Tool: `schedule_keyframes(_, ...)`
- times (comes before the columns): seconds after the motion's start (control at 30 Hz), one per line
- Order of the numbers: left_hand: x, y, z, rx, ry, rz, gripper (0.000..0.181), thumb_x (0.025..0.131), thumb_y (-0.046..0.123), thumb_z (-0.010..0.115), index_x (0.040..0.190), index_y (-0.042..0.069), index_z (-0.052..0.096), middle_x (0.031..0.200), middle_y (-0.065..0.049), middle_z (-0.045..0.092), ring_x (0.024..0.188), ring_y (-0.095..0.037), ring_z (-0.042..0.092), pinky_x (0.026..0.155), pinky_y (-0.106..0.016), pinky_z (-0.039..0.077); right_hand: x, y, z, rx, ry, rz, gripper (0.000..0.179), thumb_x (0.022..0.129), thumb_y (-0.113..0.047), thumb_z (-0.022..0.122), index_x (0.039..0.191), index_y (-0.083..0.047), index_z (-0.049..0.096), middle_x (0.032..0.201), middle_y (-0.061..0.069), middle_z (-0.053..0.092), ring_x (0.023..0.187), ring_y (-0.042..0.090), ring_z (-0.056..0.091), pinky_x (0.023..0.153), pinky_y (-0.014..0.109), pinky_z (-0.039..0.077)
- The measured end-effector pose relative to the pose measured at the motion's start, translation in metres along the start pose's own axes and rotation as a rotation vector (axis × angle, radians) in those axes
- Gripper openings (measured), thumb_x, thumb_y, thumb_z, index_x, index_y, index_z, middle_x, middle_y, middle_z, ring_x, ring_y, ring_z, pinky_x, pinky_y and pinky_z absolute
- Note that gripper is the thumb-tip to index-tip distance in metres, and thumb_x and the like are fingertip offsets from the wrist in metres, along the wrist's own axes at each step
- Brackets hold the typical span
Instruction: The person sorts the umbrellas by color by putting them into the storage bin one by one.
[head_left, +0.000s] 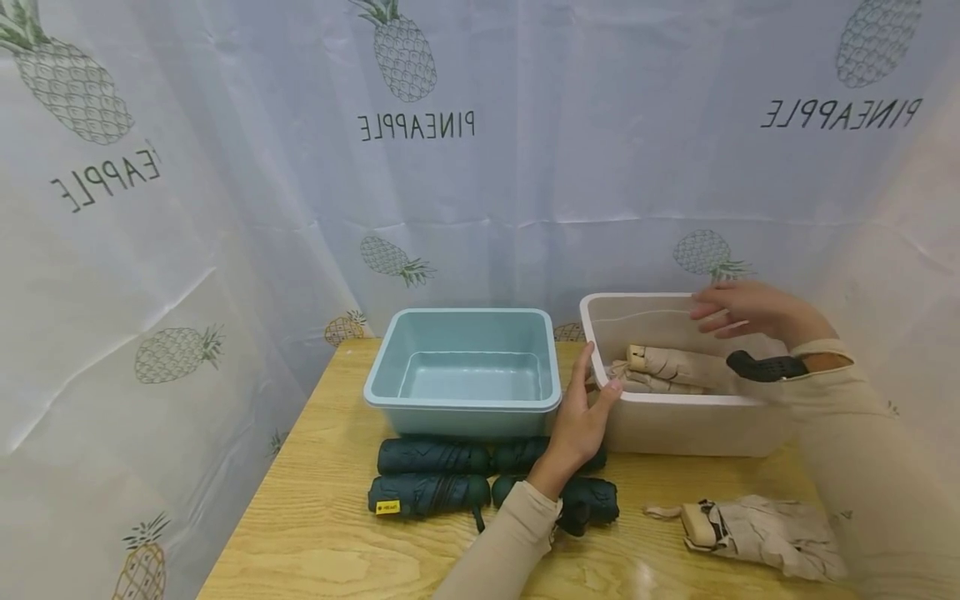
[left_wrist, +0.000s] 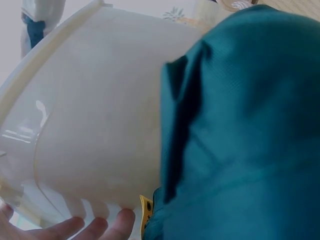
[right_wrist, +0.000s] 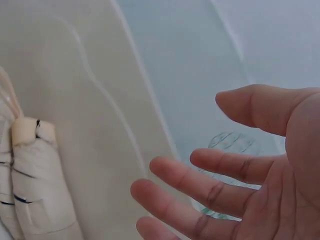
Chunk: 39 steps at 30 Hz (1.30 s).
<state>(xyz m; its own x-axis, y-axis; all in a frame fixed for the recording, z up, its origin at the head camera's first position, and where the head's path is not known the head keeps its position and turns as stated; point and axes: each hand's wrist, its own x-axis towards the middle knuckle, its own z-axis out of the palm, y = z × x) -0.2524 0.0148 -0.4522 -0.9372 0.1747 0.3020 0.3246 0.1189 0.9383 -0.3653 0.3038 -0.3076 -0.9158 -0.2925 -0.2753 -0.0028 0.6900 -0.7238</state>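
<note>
My left hand [head_left: 583, 421] rests against the near left corner of a white plastic bin [head_left: 697, 425], its fingers laid along the outer wall and its thumb near the rim. In the left wrist view those fingertips [left_wrist: 122, 225] touch the wall, beside a large dark teal folded umbrella [left_wrist: 250, 125]. Over the bin's right rear part, my right hand [head_left: 757, 310] is raised with its fingers spread and nothing in them. Inside the bin lie beige folded umbrellas [head_left: 675, 364], also at the left of the right wrist view.
A light blue bin [head_left: 462, 406] stands to the left of the white one. Several dark teal folded umbrellas [head_left: 431, 493] lie in front of it, partly behind my left forearm. One more beige umbrella [head_left: 780, 533] lies on the wooden table [head_left: 315, 525] at front right. A pineapple-print curtain [head_left: 517, 183] hangs behind.
</note>
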Motion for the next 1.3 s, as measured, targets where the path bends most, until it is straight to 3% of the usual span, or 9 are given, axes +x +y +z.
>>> schedule_keyframes(0.17,0.0,0.0,0.001,0.003,-0.004,0.003,0.068,0.103,0.05,0.05,0.162,0.044,0.017,0.158,-0.005,0.043,0.136,-0.02,0.052,0.103,-0.04,0.051,-0.017,-0.011,0.002,-0.07,0.091,-0.092,0.069,0.11,-0.042,0.041,0.15,0.013,0.03,0.134,0.027,0.062,0.108,0.022,0.072,0.09,0.039,0.06)
schedule_keyframes(0.3,0.001,-0.001,0.002,0.003,-0.008,0.006,0.068,0.103,0.052,0.049,0.162,0.045,0.016,0.159,-0.004,0.042,0.137,-0.019,0.051,0.105,-0.04,0.05,-0.037,-0.014,0.011,-0.119,0.197,-0.196,0.057,0.11,-0.036,0.044,0.147,0.007,0.039,0.132,0.028,0.063,0.098,0.005,0.07,0.082,0.025,0.06)
schedule_keyframes(0.4,0.001,0.0,0.002,0.008,-0.007,0.0,0.068,0.102,0.053,0.049,0.161,0.046,0.016,0.159,-0.003,0.042,0.137,-0.018,0.051,0.104,-0.04,0.05,-0.053,-0.012,0.022,-0.128,0.284,-0.301,0.044,0.108,-0.026,0.051,0.141,0.003,0.047,0.119,0.007,0.072,0.092,-0.002,0.068,0.077,0.019,0.057)
schedule_keyframes(0.5,0.002,0.0,0.001,0.009,-0.004,-0.001,0.068,0.102,0.053,0.05,0.162,0.045,0.017,0.159,-0.004,0.042,0.136,-0.018,0.052,0.103,-0.038,0.051,-0.067,-0.008,0.033,-0.124,0.353,-0.41,0.034,0.106,-0.015,0.056,0.135,0.0,0.054,0.107,-0.014,0.071,0.09,0.0,0.069,0.075,0.016,0.057)
schedule_keyframes(0.6,0.002,0.0,0.0,-0.003,0.006,0.003,0.068,0.102,0.05,0.051,0.162,0.044,0.018,0.156,-0.006,0.046,0.134,-0.02,0.054,0.1,-0.037,0.052,-0.08,-0.001,0.045,-0.101,0.39,-0.469,0.03,0.104,-0.009,0.057,0.134,-0.003,0.057,0.106,-0.022,0.07,0.091,0.001,0.07,0.077,0.013,0.055)
schedule_keyframes(0.8,0.002,0.0,0.0,-0.007,0.006,-0.001,0.068,0.102,0.05,0.051,0.162,0.045,0.018,0.156,-0.006,0.046,0.135,-0.019,0.054,0.1,-0.037,0.052,-0.106,0.026,0.061,0.009,0.445,-0.523,0.035,0.104,0.001,0.052,0.138,-0.003,0.056,0.111,-0.017,0.072,0.093,0.0,0.072,0.08,0.01,0.054)
schedule_keyframes(0.93,0.002,-0.001,0.001,-0.008,0.005,-0.005,0.068,0.102,0.05,0.051,0.161,0.046,0.018,0.156,-0.005,0.046,0.135,-0.019,0.053,0.101,-0.038,0.052,-0.12,0.046,0.068,0.147,0.465,-0.602,0.037,0.103,0.008,0.048,0.14,0.004,0.054,0.113,-0.01,0.073,0.096,0.002,0.072,0.084,0.01,0.053)
schedule_keyframes(1.3,0.0,0.001,0.0,-0.006,0.005,-0.007,0.069,0.102,0.05,0.051,0.162,0.044,0.017,0.158,-0.004,0.044,0.137,-0.019,0.052,0.103,-0.039,0.051,-0.136,0.081,0.079,0.461,0.465,-0.734,0.032,0.102,0.016,0.04,0.131,0.016,0.054,0.11,0.003,0.074,0.096,0.011,0.072,0.086,0.015,0.055)
